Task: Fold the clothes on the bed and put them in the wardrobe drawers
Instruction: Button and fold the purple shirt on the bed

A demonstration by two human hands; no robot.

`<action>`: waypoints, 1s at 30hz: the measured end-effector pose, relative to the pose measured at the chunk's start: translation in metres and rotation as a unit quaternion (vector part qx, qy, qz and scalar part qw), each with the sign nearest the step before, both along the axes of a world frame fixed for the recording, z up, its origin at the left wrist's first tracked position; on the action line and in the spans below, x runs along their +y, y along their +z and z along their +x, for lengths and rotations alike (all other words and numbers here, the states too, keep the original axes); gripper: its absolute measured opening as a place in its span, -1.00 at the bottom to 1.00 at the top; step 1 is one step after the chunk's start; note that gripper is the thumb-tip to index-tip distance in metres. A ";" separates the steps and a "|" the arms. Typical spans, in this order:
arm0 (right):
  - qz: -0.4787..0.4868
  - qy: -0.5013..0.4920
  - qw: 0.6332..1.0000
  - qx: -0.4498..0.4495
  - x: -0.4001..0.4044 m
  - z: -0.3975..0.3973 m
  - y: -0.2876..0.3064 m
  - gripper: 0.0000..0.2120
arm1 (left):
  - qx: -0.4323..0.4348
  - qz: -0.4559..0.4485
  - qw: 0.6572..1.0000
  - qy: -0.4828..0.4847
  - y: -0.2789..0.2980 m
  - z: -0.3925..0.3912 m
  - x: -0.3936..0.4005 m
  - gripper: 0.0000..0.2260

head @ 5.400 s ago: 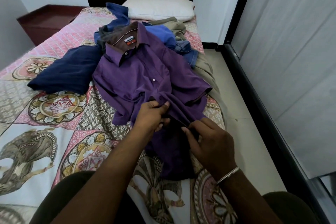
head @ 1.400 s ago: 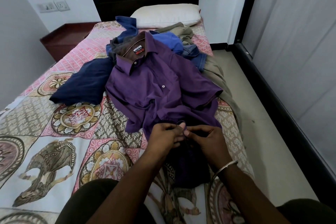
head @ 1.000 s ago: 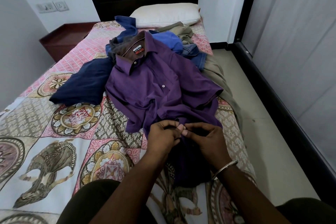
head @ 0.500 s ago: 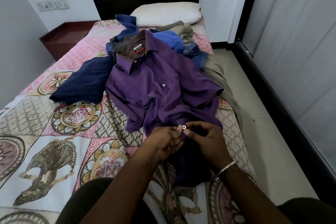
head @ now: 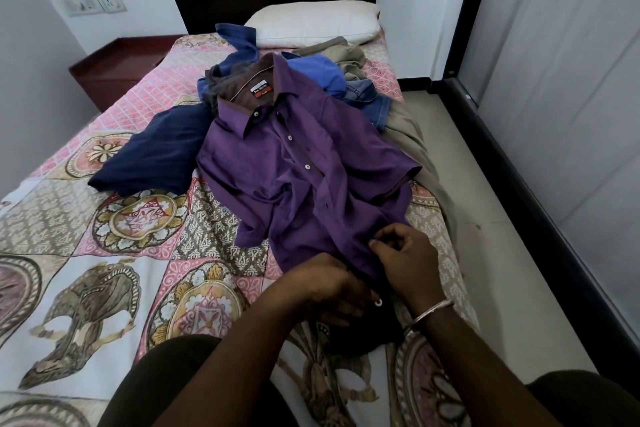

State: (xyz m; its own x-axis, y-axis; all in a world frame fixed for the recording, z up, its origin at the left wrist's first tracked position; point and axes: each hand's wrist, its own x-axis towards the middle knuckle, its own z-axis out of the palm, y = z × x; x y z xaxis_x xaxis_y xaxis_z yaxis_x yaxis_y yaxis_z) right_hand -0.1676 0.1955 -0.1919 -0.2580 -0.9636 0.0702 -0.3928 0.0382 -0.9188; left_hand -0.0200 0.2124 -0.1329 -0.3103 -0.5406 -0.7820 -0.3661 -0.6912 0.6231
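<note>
Both hands (head: 374, 274) pinch purple shirt (head: 298, 180) placket, btn visible.

Smooth purple cloth shirt (head: 304, 177) on matt printed cotton bedsheet (head: 69, 246).

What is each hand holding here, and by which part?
Both hold the purple shirt at its lower front opening: left hand at a button, right hand pinching the edge above.

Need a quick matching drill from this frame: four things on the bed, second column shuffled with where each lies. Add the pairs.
1 purple shirt
2 white pillow
3 navy garment
4 khaki trousers

A head of the bed
B draped over the bed's right edge
C spread out under both hands
D left of the shirt

Pairs: 1-C, 2-A, 3-D, 4-B
</note>
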 end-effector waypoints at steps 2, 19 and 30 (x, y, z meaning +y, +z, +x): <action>0.018 0.012 1.000 -0.015 0.000 0.002 -0.001 -0.87 | -0.047 -0.036 0.997 0.047 0.002 0.000 -0.005 -0.85; -0.098 0.128 0.950 0.269 0.015 0.011 0.006 -0.71 | -0.115 -0.308 0.929 0.172 -0.042 0.009 -0.036 -0.80; -0.057 0.089 0.965 0.239 0.014 0.007 0.001 -0.78 | -0.073 -0.299 0.942 0.134 -0.050 0.004 -0.039 -0.90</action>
